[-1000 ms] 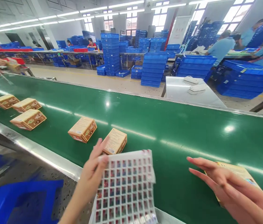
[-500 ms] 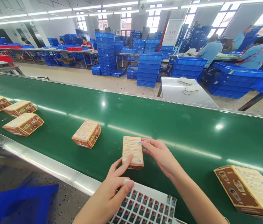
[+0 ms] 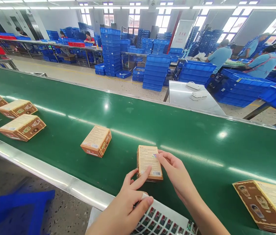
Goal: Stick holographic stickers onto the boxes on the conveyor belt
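Note:
A small cream and brown box (image 3: pixel 148 161) lies on the green conveyor belt in front of me, its printed text side up. My left hand (image 3: pixel 131 204) pinches a sheet of small stickers (image 3: pixel 163 222) under its thumb, while a stretched finger of the same hand rests on the box's near part. At the box's upper right edge, my right hand (image 3: pixel 173 169) has its fingertips pinched at a tiny shiny sticker (image 3: pixel 154 156), touching the box top. The sheet's lower part runs out of view.
Another box (image 3: pixel 96 140) lies to the left, with several more such as this box (image 3: pixel 22 127) farther left. A larger-looking box (image 3: pixel 265 205) at right bears a shiny sticker. The belt's metal rim (image 3: pixel 62 184) runs along the near side. Blue crates (image 3: pixel 156 71) and people stand beyond.
The middle boxes and both my hands have shifted slightly right in view, with the hands still at the same box. The sticker sheet sits lower in view.

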Tool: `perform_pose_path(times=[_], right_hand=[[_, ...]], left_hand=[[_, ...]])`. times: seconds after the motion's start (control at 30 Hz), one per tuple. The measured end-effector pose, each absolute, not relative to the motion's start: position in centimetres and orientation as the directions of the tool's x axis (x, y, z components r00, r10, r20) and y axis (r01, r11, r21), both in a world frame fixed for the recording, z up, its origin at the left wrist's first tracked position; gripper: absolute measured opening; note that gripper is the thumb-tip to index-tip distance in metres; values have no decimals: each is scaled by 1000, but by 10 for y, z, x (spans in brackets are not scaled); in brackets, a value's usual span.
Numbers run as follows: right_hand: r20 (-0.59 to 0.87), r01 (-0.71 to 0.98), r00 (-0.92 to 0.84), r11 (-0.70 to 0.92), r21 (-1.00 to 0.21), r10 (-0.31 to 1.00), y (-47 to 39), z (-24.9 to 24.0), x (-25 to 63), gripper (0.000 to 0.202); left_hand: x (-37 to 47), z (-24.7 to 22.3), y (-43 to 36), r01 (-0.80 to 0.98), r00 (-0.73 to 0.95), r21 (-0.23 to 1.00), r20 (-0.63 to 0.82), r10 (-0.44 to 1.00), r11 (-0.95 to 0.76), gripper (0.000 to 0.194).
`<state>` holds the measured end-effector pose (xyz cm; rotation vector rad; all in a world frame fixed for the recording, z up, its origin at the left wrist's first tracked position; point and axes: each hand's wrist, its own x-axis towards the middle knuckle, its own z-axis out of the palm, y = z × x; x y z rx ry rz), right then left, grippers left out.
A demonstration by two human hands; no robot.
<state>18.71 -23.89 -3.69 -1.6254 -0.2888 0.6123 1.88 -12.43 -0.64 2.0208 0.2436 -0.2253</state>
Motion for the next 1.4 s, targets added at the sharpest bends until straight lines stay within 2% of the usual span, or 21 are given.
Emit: perform_pose_path(times=[0.33,0.47,0.53,0.67,0.77,0.9,1.0,1.07,1.17,1.33,1.4], right_hand=[[-25,126,911,-337,-933,412,-251,-38,193,38],[19,227,895,-419,-879,445,-271,-30,207,29],[71,332,853,-434,-837,517,-291,-20,210,28],[137,572,648,-360,-737,749,-332,5,198,25],[248,712,514,-247,-658,821,-349,13,184,21],[359,845,428,-226,-484,830,-354,4,173,13],[389,884,414,-261,-389,823,-353,-4,174,17],[383,894,406,-274,-354,830,-351,-7,176,22],[394,918,358,-241,-314,847,-349,-9,178,15],[502,962,259,-176,-208,825,-346,-7,175,13],[527,960,253,-142,-242,812,-345,-4,174,14]], left_hand=[[31,-13,-140,237,965,847,-262,13,-475,46],[30,-21,-143,180,984,897,-168,67,-404,47],[27,-23,-141,125,987,925,-80,138,-359,47],[16,-20,-131,111,961,930,-11,275,-350,45],[11,-16,-124,159,945,918,-34,327,-363,48],[10,-14,-123,195,932,918,-65,356,-344,52],[9,-16,-123,192,932,927,-69,357,-321,52],[8,-18,-122,187,933,933,-69,354,-309,51],[6,-19,-121,181,931,935,-63,359,-305,50],[3,-17,-117,201,907,944,-77,414,-263,52],[0,-16,-111,211,884,954,-92,458,-215,51]])
